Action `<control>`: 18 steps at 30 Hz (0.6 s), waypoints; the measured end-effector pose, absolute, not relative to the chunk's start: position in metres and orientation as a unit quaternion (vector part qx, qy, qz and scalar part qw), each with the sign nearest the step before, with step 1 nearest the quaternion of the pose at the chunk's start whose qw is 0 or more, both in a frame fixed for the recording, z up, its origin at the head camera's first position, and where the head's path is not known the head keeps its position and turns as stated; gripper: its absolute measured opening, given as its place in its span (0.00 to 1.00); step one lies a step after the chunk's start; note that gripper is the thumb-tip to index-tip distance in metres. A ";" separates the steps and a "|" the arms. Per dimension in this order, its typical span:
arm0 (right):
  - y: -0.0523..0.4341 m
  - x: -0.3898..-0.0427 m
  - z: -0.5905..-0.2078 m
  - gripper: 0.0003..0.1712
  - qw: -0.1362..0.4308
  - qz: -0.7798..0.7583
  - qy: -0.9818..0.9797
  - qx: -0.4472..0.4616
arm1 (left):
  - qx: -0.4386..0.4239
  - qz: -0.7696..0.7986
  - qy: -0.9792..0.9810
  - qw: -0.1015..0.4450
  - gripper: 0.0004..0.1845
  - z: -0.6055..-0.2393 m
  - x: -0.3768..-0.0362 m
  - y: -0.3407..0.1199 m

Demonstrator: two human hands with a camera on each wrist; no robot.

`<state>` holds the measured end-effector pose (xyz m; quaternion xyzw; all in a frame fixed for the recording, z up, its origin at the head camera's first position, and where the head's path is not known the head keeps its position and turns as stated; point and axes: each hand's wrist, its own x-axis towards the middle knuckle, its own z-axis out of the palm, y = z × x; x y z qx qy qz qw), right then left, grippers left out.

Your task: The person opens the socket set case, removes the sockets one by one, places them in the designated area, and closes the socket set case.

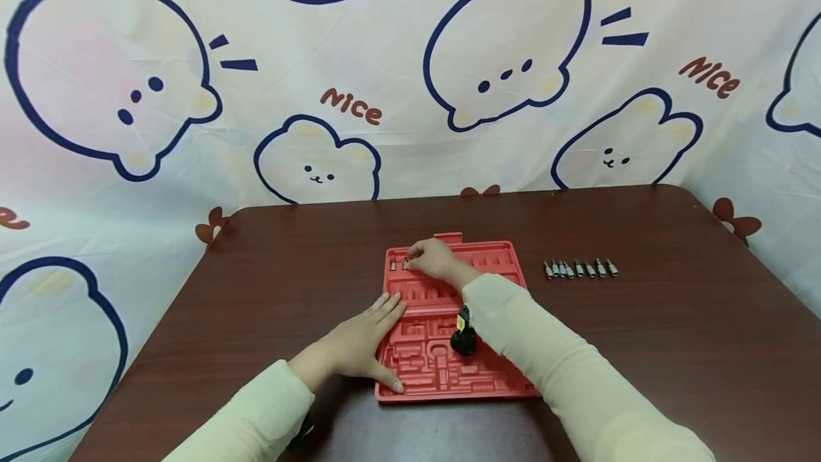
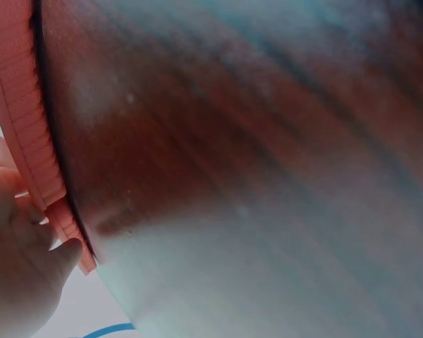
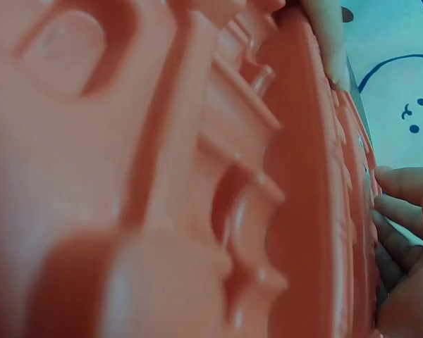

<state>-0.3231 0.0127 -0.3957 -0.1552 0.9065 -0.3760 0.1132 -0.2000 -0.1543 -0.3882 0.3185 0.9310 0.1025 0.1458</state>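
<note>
A red plastic tool case [image 1: 442, 394] lies unfolded on the table, its moulded slots facing up. My left hand [image 1: 359, 337] rests along its left edge, fingers spread and straight, thumb on the near corner. At the far left of the case, my right hand [image 1: 436, 260] pinches a small metal bit socket [image 1: 406, 263] at the top row of slots; the fingertips partly hide it. Another bit socket [image 1: 393, 263] sits in the slot to its left. In the right wrist view, the bent fingers of my right hand [image 3: 409, 239] touch the far part of the case.
Several metal bit sockets [image 1: 579, 269] stand in a row on the dark wooden table [image 1: 641, 348], right of the case. A black wrist camera [image 1: 463, 337] hangs under my right sleeve, over the case. A patterned cloth [image 1: 404, 155] hangs behind the table.
</note>
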 end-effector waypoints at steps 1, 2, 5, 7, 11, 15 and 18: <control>0.011 -0.323 -0.395 0.17 0.110 -0.358 0.914 -0.157 | 0.319 0.102 0.931 0.145 0.63 -0.388 -0.200 -0.154; 0.009 -0.322 -0.395 0.17 0.107 -0.343 0.920 -0.157 | 0.321 0.102 0.931 0.144 0.63 -0.388 -0.200 -0.154; 0.004 -0.321 -0.393 0.18 0.100 -0.305 0.934 -0.159 | 0.323 0.102 0.930 0.142 0.63 -0.388 -0.200 -0.155; 0.002 -0.321 -0.392 0.18 0.100 -0.309 0.933 -0.154 | 0.324 0.103 0.930 0.141 0.63 -0.388 -0.200 -0.155; 0.000 -0.320 -0.395 0.13 0.107 -0.388 0.905 -0.138 | 0.324 0.106 0.930 0.141 0.63 -0.388 -0.200 -0.156; 0.000 -0.318 -0.396 0.08 0.112 -0.468 0.868 -0.125 | 0.321 0.106 0.930 0.144 0.63 -0.388 -0.199 -0.156; 0.000 -0.318 -0.396 0.06 0.099 -0.485 0.862 -0.113 | 0.322 0.105 0.930 0.145 0.63 -0.389 -0.200 -0.155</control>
